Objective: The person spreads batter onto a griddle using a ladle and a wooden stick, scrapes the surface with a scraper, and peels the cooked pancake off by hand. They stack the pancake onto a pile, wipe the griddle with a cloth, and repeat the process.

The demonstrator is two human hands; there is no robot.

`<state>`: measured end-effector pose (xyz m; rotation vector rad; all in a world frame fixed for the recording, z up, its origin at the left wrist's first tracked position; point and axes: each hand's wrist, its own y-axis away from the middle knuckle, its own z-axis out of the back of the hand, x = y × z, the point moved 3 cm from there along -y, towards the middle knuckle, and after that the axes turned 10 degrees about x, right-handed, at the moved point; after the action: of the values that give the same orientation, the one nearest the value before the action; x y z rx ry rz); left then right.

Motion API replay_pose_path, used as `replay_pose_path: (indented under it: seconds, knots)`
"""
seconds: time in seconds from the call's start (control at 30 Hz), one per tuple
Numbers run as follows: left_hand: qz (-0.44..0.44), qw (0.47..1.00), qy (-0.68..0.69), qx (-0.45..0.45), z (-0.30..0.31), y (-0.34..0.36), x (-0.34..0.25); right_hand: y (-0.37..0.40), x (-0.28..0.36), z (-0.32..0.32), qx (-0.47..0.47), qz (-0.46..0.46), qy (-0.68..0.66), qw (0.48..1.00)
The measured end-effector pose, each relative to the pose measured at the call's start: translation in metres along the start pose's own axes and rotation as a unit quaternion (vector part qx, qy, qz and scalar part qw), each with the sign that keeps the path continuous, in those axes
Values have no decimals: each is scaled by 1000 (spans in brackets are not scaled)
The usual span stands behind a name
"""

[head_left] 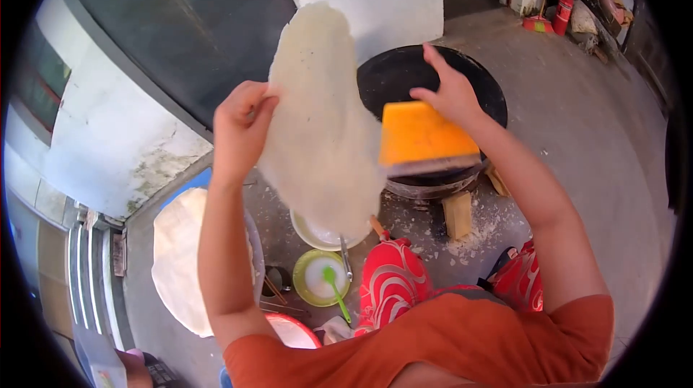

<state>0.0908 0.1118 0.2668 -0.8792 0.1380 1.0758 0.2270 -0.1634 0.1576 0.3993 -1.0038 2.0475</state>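
Observation:
A large thin pale sheet [317,114] hangs from my left hand [245,124], its edge pinched between thumb and fingers. My right hand [451,92] holds a yellow scraper [426,135] with a blurred lower edge; the thumb and index finger are spread above it. Beneath my right hand lies a round black griddle [397,74], partly hidden by the scraper and hand. The lower end of the sheet hangs in front of a white bowl [317,236]. Near my knees is a green bowl [307,283] of whitish liquid with a green spoon [334,287] in it.
More pale sheets [180,265] lie stacked at the left. A red-rimmed basin [296,330] is near my body. Wood blocks [457,216] and scattered crumbs lie below the griddle. A fire extinguisher [563,12] and broom [538,24] stand at the back right. Part of another person [137,370] shows lower left.

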Motion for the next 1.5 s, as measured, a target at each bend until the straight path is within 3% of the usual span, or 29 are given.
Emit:
replay_pose_path:
  seconds: [0.13,0.2,0.23,0.3,0.33,0.4,0.47,0.53,0.6,0.63,0.73,0.8,0.87,0.93,1.07,1.2,1.3,1.37,1.5]
  knots:
    - [-5,996,-90,-18,57,51,-33,-58,38,-28,-12,-42,9,999]
    - [7,995,-89,-39,79,77,-21,-78,42,-67,-33,110,70,991]
    - [39,993,-99,-48,89,90,-7,-84,53,-73,-30,118,66,990]
    - [103,984,-114,-84,112,117,28,-92,72,-104,191,41,-32,980]
    - [161,973,-122,-116,126,131,47,-97,91,-109,199,50,-36,978]
    - [240,937,-148,-204,156,153,79,-107,142,-105,170,148,28,974]
    - [255,923,-154,-242,195,170,104,-122,194,-96,106,244,19,964]
    - [223,906,-146,-328,239,188,109,-119,257,-74,-20,340,31,940]
    - [174,894,-125,-394,271,206,68,-102,309,-60,-115,431,-17,895]
    - [144,885,-120,-427,284,224,50,-90,326,-60,-113,440,-29,890]
    - [186,835,-210,-473,280,298,-4,-40,355,-77,-122,479,-84,865]
    - [192,824,-226,-484,259,350,-12,-11,349,-114,10,447,-176,877]
    - [156,814,-306,-468,228,413,1,19,334,-160,121,426,-175,880]
    - [239,778,-429,-393,190,455,9,51,314,-201,202,384,-186,882]
    - [365,802,-327,-341,125,542,61,87,258,-236,333,278,-126,892]
    - [478,777,-309,-268,109,580,88,79,204,-219,294,250,-97,918]
    - [472,777,-329,-256,121,578,89,64,159,-204,276,154,-100,943]
    - [492,743,-379,-250,130,577,87,58,132,-195,275,118,-104,948]
    - [562,737,-319,-200,144,598,100,55,79,-184,231,-43,-159,959]
